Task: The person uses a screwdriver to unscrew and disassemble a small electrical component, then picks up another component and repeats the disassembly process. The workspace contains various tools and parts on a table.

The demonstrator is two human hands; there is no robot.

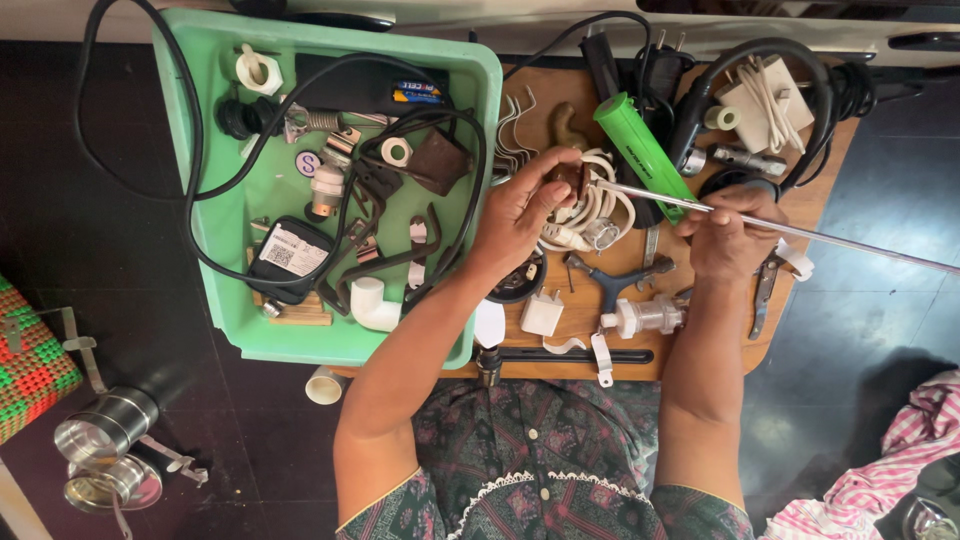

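My left hand [522, 208] pinches a small dark brown part [572, 178] above a wooden board [815, 195] covered with hardware. My right hand [730, 232] grips a long thin metal rod [850, 243] that runs from the far right to the brown part, its tip meeting that part. Under my hands lie a coil of white cord [597, 205], a green cylinder [643, 152] and a clear plastic fitting [645, 316].
A green plastic tray [215, 230] at the left holds black cables, a black adapter, white pipe fittings and small parts. Black cables and plugs [760, 60] crowd the board's far edge. Metal cans [105, 450] and a woven mat stand on the dark floor at left; pink checked cloth [880, 470] at right.
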